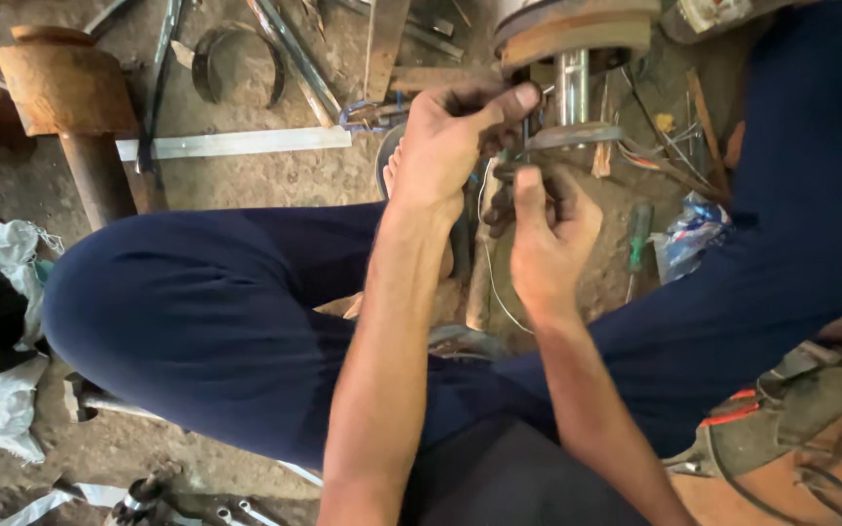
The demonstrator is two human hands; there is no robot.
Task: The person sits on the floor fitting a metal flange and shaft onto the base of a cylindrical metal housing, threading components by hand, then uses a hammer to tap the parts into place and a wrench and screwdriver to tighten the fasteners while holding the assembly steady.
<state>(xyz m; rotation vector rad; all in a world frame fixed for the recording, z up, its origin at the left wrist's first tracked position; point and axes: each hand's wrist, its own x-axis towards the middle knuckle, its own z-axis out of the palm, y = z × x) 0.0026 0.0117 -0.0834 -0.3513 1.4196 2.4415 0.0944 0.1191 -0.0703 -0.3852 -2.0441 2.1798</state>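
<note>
We see the left hand (445,146) pinching a thin wire (491,255) beside the steel shaft (571,86); the right hand (548,229), at five o'clock, grips dark pliers (501,203).

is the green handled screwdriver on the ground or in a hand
On the ground: the green-handled screwdriver lies in the dirt, apart from the right hand.

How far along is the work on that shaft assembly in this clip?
Mid-job. The left hand and right hand are both at the wires beside the shiny shaft, pinching something small that I cannot make out. A green-handled screwdriver lies unused on the ground. Nothing shows as finished.
</note>
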